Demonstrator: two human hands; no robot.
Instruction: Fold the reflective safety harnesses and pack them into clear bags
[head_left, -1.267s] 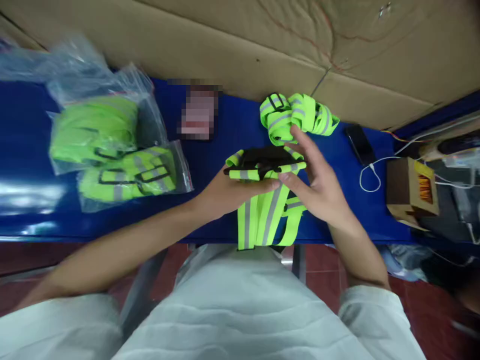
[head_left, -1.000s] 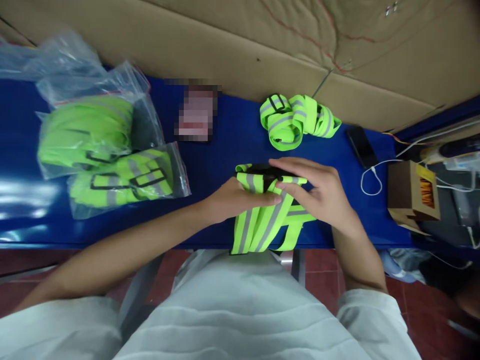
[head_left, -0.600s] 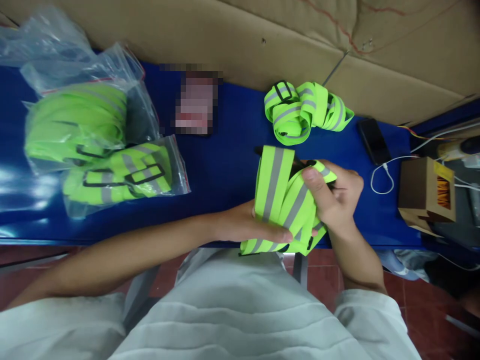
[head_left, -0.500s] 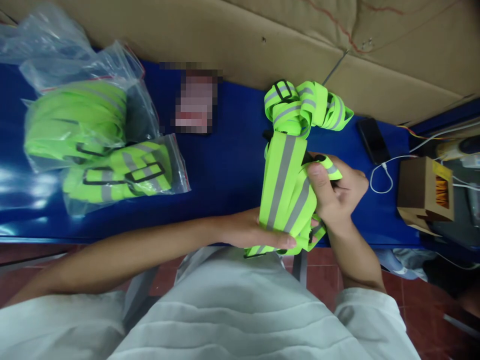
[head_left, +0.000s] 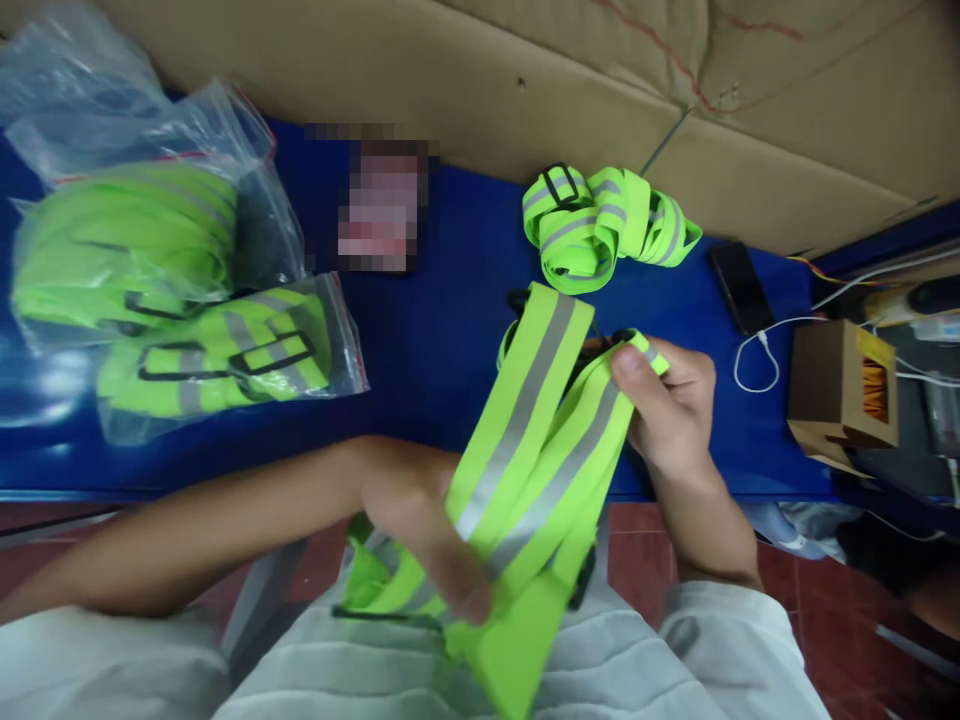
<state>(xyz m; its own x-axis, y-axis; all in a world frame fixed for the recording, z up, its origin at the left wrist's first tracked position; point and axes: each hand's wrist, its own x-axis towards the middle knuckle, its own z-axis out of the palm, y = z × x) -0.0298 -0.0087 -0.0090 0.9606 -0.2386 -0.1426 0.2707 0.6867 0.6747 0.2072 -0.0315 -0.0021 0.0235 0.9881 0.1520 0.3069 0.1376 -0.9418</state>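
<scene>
Between my hands hangs a loose bundle of neon green straps [head_left: 517, 430] with grey reflective stripes and black buckles. My right hand [head_left: 664, 400] pinches the upper end, thumb over a strap near a black fitting. Lower down and to the left, my left hand [head_left: 435, 530] is wrapped over the straps, its thumb lying across them; its other fingers are hidden, and it is slightly blurred. Part of the bundle drapes over my lap. Behind it on the blue table [head_left: 450, 330], coiled green straps [head_left: 607, 225] with a black buckle lie against the cardboard.
Clear plastic bags hold more green straps, one large bag [head_left: 127, 240] and one smaller bag [head_left: 240, 350], at the left. A pixelated item [head_left: 379, 210] lies near the back. At the right are a black phone [head_left: 740, 287], a white cable [head_left: 757, 385] and a small cardboard box [head_left: 840, 385].
My left hand has moved down and left, drawing the strap bundle lower and spreading it toward my lap. My right hand has shifted slightly left and down, still holding the upper end.
</scene>
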